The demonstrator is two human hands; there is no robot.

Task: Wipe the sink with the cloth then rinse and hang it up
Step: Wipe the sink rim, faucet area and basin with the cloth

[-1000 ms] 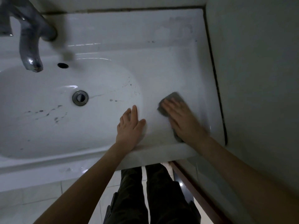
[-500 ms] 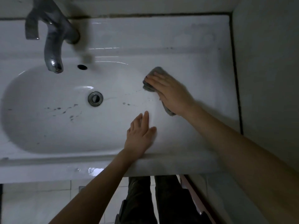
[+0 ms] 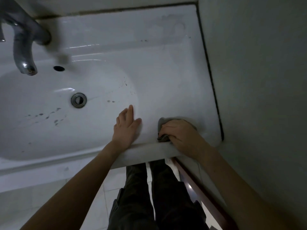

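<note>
A white sink [image 3: 166,67] with an oval basin fills the view; dark specks dot the basin near the metal drain [image 3: 78,100]. My right hand [image 3: 181,136] presses a grey cloth [image 3: 162,123] onto the flat ledge at the sink's front right corner, fingers curled over it, most of the cloth hidden beneath. Flat on the front rim, just left of the cloth, rests my left hand [image 3: 127,127], fingers together and holding nothing.
A chrome tap [image 3: 25,47] arches over the basin at the upper left, with the overflow hole [image 3: 59,68] beside it. A grey wall [image 3: 257,80] borders the sink on the right along a dark seam. Below are my dark trousers [image 3: 149,196] and pale floor tiles.
My right hand has drawn the cloth from the basin's right rim back down to the front right corner of the ledge. The left hand stays on the front rim.
</note>
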